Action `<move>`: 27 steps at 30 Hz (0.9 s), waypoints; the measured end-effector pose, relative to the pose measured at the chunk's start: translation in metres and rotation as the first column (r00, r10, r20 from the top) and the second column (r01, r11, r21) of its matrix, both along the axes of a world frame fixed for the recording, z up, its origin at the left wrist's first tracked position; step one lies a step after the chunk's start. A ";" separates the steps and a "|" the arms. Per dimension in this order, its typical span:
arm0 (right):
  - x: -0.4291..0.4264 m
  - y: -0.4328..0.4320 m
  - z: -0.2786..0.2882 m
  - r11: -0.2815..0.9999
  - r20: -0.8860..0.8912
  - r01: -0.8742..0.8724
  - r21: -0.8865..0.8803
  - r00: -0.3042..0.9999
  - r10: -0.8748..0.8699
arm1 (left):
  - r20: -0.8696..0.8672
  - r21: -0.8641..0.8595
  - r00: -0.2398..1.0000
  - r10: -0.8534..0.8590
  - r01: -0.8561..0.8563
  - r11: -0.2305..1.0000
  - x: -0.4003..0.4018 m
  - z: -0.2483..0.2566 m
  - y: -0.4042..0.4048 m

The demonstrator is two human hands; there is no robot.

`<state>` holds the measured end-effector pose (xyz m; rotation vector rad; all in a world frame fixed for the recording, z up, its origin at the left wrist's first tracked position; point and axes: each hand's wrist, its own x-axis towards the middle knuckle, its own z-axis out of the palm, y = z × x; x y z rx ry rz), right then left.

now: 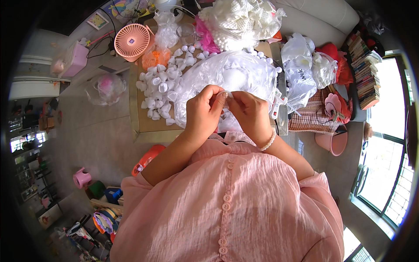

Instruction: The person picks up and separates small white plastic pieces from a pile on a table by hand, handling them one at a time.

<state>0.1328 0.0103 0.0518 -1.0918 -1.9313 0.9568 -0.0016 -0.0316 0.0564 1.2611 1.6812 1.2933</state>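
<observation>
Above the near side of the table, my left hand (203,111) and my right hand (252,114) meet at the fingertips. Pinched between them is a small white piece (227,94), mostly covered by my fingers, so its shape is unclear. Behind my hands spreads a large clear plastic bag (209,73) with white contents. Many small white cup-shaped pieces (162,87) lie heaped to the left of the bag. Close to my right hand, at the bag's right side, lies a white glue gun (277,105).
A pink fan (132,41) stands at the table's far left, beside an orange bag (156,58). A bulging bag of white pieces (245,19) fills the back. Plastic bags (298,65) and books (366,70) lie to the right. A pink bucket (332,142) stands on the floor.
</observation>
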 end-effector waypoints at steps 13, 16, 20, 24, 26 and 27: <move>0.009 0.006 0.010 0.914 -0.120 -0.116 -0.388 0.990 0.075 | -0.093 -0.045 0.987 -0.131 0.128 0.991 -0.009 0.004 -0.001; 0.007 0.004 0.012 0.933 -0.097 -0.117 -0.341 0.991 0.089 | -0.246 0.086 0.967 -0.062 0.086 0.993 -0.009 -0.002 -0.002; 0.003 -0.002 0.011 0.960 -0.116 -0.125 -0.249 0.988 0.098 | -0.376 0.164 0.926 0.032 0.033 0.986 -0.007 -0.002 0.000; 0.002 -0.006 0.014 0.989 -0.036 -0.116 -0.089 0.993 0.113 | -0.324 0.067 0.945 0.045 -0.024 0.997 -0.012 0.001 0.003; 0.001 -0.004 0.021 0.994 0.039 -0.085 0.067 0.996 0.082 | -0.323 0.058 0.946 -0.015 0.036 0.998 -0.015 0.005 0.002; -0.003 -0.003 0.026 0.984 0.060 -0.062 0.166 0.997 0.053 | -0.321 0.053 0.946 -0.044 0.065 0.996 -0.016 0.006 0.002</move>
